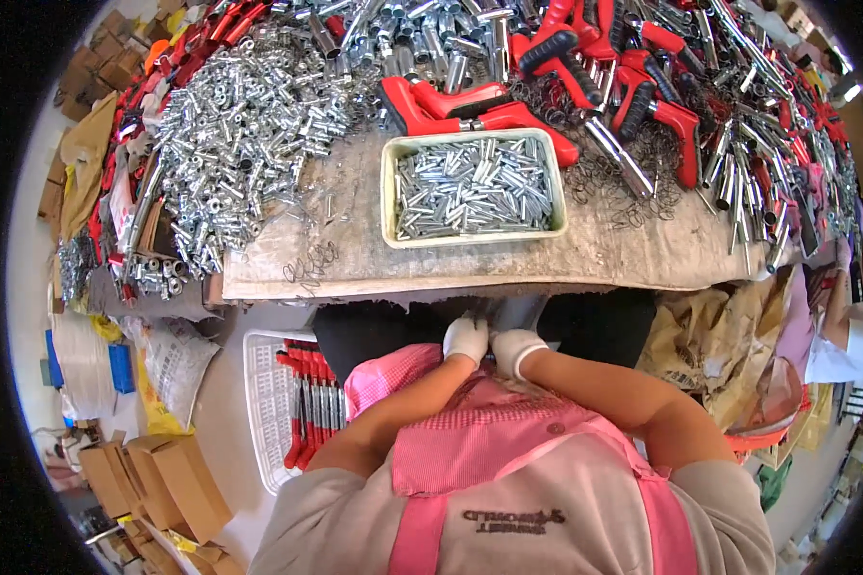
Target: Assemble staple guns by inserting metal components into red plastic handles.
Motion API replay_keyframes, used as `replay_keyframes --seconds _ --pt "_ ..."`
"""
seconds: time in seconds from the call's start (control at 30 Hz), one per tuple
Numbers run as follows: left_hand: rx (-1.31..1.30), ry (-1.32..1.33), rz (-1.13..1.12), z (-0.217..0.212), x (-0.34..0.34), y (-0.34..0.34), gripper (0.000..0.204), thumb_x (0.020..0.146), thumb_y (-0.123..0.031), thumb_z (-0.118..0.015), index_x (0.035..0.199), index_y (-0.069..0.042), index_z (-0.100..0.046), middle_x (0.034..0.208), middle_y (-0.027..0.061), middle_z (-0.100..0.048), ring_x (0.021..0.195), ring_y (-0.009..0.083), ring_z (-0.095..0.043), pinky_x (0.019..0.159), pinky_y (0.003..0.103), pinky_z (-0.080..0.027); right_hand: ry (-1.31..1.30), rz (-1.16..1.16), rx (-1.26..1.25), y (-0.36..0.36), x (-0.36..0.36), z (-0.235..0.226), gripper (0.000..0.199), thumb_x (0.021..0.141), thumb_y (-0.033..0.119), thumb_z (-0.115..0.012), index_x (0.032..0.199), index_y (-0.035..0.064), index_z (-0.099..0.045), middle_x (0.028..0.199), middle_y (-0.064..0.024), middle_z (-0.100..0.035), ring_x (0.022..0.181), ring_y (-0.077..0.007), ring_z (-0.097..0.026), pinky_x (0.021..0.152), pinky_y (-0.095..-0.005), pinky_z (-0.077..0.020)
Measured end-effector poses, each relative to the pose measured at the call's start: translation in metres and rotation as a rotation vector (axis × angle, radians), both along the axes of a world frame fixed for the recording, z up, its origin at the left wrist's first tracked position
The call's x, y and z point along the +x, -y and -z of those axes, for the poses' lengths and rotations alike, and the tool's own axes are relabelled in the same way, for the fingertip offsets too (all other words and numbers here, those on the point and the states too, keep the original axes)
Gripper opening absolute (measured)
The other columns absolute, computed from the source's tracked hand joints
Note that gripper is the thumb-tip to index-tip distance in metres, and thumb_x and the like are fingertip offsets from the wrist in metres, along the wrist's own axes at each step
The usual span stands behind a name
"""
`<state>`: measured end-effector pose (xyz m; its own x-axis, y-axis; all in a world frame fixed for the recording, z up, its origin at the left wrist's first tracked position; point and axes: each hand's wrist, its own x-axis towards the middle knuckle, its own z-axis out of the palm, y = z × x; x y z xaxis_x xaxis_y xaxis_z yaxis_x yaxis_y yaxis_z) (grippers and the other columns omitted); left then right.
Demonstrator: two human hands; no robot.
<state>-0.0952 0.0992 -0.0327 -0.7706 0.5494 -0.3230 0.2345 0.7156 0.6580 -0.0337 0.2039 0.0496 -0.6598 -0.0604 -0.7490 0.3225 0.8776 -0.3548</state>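
Observation:
Both of my hands wear white gloves and sit close together over my lap, just below the table's front edge. My left hand (466, 340) is closed, its fingers drawn together toward the right. Beside it, my right hand (516, 351) is curled closed as well. Between them a greyish bit shows, too small and shaded to name. On the table ahead stands a cream plastic bin (387, 203) filled with short metal pins (475, 190). Behind the bin lie red tool handles (441, 101) with black grips.
Silver metal sleeves (249, 134) are heaped on the left of the table (585, 251). Loose springs (642, 172) and chrome tubes (743, 182) lie right. A white basket (264, 412) of red-handled tools stands on the floor at left, near cardboard boxes (177, 484). Brown paper (710, 335) hangs right.

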Motion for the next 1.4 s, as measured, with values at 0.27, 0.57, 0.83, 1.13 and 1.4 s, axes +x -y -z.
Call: replay_keyframes --seconds 0.27,0.57,0.83,1.13,1.4 --pt "-0.028 -0.476 0.131 0.115 0.009 0.006 0.025 0.083 -0.016 -0.048 0.079 -0.002 -0.068 0.079 0.0202 -0.066 0.076 0.0320 -0.066 0.070 0.043 -0.050 0.008 0.100 0.049 0.012 0.013 0.066 0.041 0.074 0.022 -0.058 0.111 0.0021 -0.059 0.097 -0.0224 -0.064 0.091 -0.0363 -0.063 0.079 -0.0416 -0.0502" --pt "0.632 0.286 0.072 -0.036 0.017 0.058 0.038 0.078 -0.017 -0.064 0.113 -0.007 -0.053 0.113 0.0146 -0.057 0.104 0.0306 -0.055 0.088 0.036 -0.045 -0.340 0.238 -0.207 -0.026 0.036 -0.079 0.055 0.068 0.037 -0.068 0.104 -0.0030 -0.057 0.092 -0.0266 -0.063 0.088 -0.0377 -0.062 0.078 -0.0419 -0.0485" --pt "0.522 -0.314 0.299 -0.163 -0.012 0.036 0.031 0.062 -0.015 -0.075 0.087 -0.012 -0.057 0.069 0.0134 -0.060 0.069 0.0347 -0.061 0.059 0.041 -0.049 -0.498 0.068 -0.310 -0.090 0.040 -0.222 0.060 0.065 0.033 -0.079 0.112 0.0037 -0.057 0.085 -0.0147 -0.065 0.078 -0.0221 -0.063 0.073 -0.0335 -0.0480" --pt "0.461 0.472 0.703 -0.201 0.018 0.066 0.035 0.070 -0.018 -0.075 0.100 -0.005 -0.064 0.086 0.0159 -0.065 0.076 0.0168 -0.064 0.072 0.031 -0.050 -0.514 -0.414 -0.539 -0.083 0.035 -0.254 0.055 0.066 0.029 -0.081 0.111 0.0046 -0.061 0.097 -0.0148 -0.065 0.085 -0.0305 -0.063 0.075 -0.0370 -0.0496" --pt "0.274 -0.164 0.457 -0.212 0.005 0.034 0.029 0.072 -0.015 -0.072 0.096 -0.001 -0.061 0.077 0.0178 -0.065 0.071 0.0285 -0.066 0.066 0.033 -0.051 -0.943 0.483 -0.933 -0.049 0.021 -0.247 0.044 0.098 0.038 -0.034 0.110 0.0009 -0.055 0.095 -0.0076 -0.061 0.092 -0.0148 -0.056 0.081 -0.0300 -0.0442"
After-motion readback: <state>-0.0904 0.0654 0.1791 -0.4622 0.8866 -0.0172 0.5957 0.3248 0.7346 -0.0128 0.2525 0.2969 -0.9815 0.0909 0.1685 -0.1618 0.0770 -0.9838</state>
